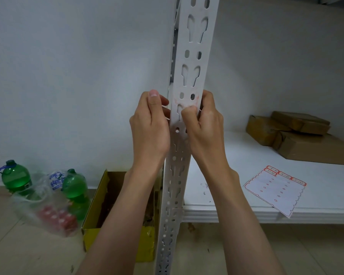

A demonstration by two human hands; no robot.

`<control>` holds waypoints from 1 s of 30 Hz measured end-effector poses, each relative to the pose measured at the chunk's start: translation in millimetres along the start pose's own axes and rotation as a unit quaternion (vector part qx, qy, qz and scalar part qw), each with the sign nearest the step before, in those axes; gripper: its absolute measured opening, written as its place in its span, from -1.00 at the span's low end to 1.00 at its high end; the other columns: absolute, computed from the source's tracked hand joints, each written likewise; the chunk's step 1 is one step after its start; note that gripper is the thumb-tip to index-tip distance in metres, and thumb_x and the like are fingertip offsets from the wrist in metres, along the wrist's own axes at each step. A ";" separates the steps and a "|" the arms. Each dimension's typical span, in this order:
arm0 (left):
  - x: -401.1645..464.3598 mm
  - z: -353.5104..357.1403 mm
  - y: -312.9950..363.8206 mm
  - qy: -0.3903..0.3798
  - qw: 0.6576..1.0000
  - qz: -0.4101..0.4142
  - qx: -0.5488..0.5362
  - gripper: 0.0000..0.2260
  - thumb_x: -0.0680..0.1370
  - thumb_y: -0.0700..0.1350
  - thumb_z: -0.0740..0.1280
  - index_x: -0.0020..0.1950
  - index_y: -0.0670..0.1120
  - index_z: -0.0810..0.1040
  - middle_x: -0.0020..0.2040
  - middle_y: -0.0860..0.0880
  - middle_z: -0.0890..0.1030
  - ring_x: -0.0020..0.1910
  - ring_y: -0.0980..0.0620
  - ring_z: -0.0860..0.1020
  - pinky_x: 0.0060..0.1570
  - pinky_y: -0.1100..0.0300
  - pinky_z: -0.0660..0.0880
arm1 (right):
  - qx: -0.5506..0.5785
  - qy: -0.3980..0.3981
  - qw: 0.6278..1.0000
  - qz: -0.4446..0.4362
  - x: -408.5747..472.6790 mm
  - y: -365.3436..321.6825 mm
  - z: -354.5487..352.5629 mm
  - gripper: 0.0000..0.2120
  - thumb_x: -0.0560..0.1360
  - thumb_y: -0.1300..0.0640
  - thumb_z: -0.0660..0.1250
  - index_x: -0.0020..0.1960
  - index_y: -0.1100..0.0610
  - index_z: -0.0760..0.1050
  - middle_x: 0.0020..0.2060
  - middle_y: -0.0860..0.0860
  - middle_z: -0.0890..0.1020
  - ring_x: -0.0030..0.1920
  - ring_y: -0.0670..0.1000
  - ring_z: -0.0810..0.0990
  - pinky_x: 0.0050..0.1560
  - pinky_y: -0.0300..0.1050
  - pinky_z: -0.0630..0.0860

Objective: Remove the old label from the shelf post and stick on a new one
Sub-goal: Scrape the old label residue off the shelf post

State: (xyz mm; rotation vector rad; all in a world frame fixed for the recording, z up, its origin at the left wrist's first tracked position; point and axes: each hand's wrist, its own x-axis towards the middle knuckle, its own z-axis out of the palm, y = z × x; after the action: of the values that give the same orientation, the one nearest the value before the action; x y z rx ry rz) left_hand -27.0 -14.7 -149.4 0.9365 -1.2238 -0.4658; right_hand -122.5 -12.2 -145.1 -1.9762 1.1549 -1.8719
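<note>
Both hands are raised to the white slotted shelf post (187,108), one on each side of it. The left hand (150,124) sits against the post's left edge with its thumb standing upright and its fingers curled round behind the metal, gripping it. The right hand (202,120) is bunched on the post's front face, the thumb tip and curled fingers pressed together against the surface as if pinching or scraping at something small; what lies under the fingertips is too small to make out.

Just above the right thumb, between the two hands, faint red smears and scraps of the old label (187,100) cling to the post around two oval holes.

To the right of and below the right hand, a label sheet (274,190) with red borders lies flat on the white shelf (236,155), one corner hanging past the shelf's front edge. A few red-edged labels remain along its top. Farther right, behind the sheet, brown cardboard boxes (298,135) are stacked on the same shelf.

Below the left forearm stands an open yellow box (91,225) on the floor. Left of that lie two green bottles (16,175) and a clear plastic bag (48,205) holding red items.
</note>
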 end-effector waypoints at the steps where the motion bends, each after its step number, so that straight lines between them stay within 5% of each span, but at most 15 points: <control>1: -0.5 -0.4 0.8 -0.001 1.000 0.005 0.001 -0.64 0.69 0.11 -0.02 0.08 -0.05 0.47 -0.01 -0.04 0.62 -0.03 -0.01 0.63 -0.02 -0.06 0.64 | 0.000 -0.001 1.000 0.002 -0.3 1.4 -2.6 -0.76 0.57 0.04 0.12 0.21 0.05 0.34 -0.02 -0.29 0.51 -0.14 -0.27 0.57 -0.25 -0.38 0.50; 5: 1.4 -4.5 3.1 0.000 1.000 0.025 -0.003 -0.73 0.70 0.03 0.06 0.14 -0.10 0.47 -0.02 -0.05 0.62 -0.06 0.02 0.64 -0.03 0.01 0.65 | 0.056 0.064 0.995 0.042 -1.6 2.7 -12.7 -0.65 0.65 0.07 0.06 0.38 0.09 0.41 -0.04 -0.22 0.61 -0.11 -0.17 0.65 -0.13 -0.25 0.62; 9: 6.3 -12.1 1.5 0.005 0.998 0.047 -0.034 -0.82 0.65 -0.09 0.18 0.15 -0.10 0.52 0.00 -0.07 0.64 -0.03 -0.01 0.65 -0.01 -0.01 0.65 | 0.152 0.178 0.968 0.093 -0.4 9.5 -31.5 -0.76 0.67 0.26 0.15 0.01 0.22 0.60 -0.23 0.07 0.63 -0.26 0.01 0.64 -0.23 -0.13 0.63; 14: 7.1 -17.0 0.6 0.017 0.996 0.084 -0.017 -0.87 0.63 -0.21 0.28 0.03 -0.10 0.64 -0.06 0.00 0.65 -0.09 0.04 0.62 -0.14 0.16 0.66 | 0.036 0.172 0.963 0.202 -7.9 40.0 -47.4 -0.91 0.52 0.26 0.45 -0.17 0.18 0.64 -0.34 -0.01 0.66 -0.36 -0.03 0.66 -0.16 -0.03 0.68; 17: 8.3 -18.0 0.0 0.022 0.995 0.097 -0.008 -0.90 0.60 -0.17 0.35 0.04 -0.06 0.67 -0.04 0.03 0.66 -0.08 0.10 0.62 -0.13 0.19 0.65 | -0.142 0.132 0.950 0.246 -16.4 64.6 -53.2 -0.78 0.47 0.12 0.53 -0.27 0.18 0.56 -0.35 0.01 0.64 -0.26 0.07 0.64 -0.17 -0.04 0.56; 19: 9.0 -18.1 -0.3 0.023 0.995 0.101 -0.011 -0.91 0.59 -0.15 0.38 0.04 -0.06 0.68 -0.04 0.03 0.67 -0.08 0.10 0.63 -0.13 0.18 0.65 | -0.238 0.091 0.933 0.253 -19.8 71.4 -55.3 -0.92 0.56 0.20 0.40 -0.03 0.13 0.68 -0.16 0.08 0.68 -0.15 0.10 0.61 -0.15 -0.09 0.50; 21: 8.2 -17.0 1.0 0.019 0.995 0.095 -0.019 -0.89 0.61 -0.14 0.36 0.06 -0.07 0.67 -0.04 0.03 0.68 -0.08 0.07 0.64 -0.13 0.18 0.65 | -0.263 0.049 0.930 0.252 -19.2 71.3 -54.0 -0.55 0.57 0.37 0.27 0.39 0.05 0.52 0.15 0.07 0.56 0.01 0.05 0.56 0.05 -0.06 0.53; 23: 7.5 -15.8 2.4 0.005 0.996 0.087 -0.025 -0.86 0.63 -0.12 0.31 0.10 -0.06 0.66 -0.02 0.03 0.68 -0.08 0.05 0.64 -0.13 0.21 0.64 | -0.180 0.071 0.957 0.217 -13.1 54.8 -48.9 -0.55 0.59 0.26 0.31 0.45 0.01 0.46 0.23 0.01 0.53 0.03 -0.08 0.55 0.18 -0.10 0.54; 25: 6.9 -14.8 3.9 -0.016 0.996 0.083 -0.028 -0.83 0.63 -0.10 0.30 0.15 -0.03 0.65 0.02 0.05 0.68 -0.08 0.08 0.63 -0.15 0.27 0.61 | -0.029 0.099 0.982 0.156 -7.4 28.1 -39.1 -0.71 0.60 0.08 0.33 0.30 0.02 0.60 0.12 -0.06 0.67 -0.01 -0.14 0.63 0.17 -0.13 0.59; 30: 6.9 -10.6 13.6 -0.122 0.989 0.085 0.012 -0.76 0.66 -0.08 0.19 0.24 -0.11 0.55 0.07 0.07 0.63 -0.14 0.26 0.57 -0.22 0.46 0.47 | 0.189 0.016 0.976 0.111 -2.1 -12.6 -11.1 -0.75 0.67 0.05 0.19 0.27 0.06 0.54 0.08 -0.09 0.70 0.12 -0.09 0.66 0.14 -0.19 0.61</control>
State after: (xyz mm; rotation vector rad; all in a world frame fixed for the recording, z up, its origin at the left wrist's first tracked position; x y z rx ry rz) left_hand -17.2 -8.5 -134.9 0.8025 -1.5206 -0.4393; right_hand -127.3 1.8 -136.9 -1.5510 0.9005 -1.8475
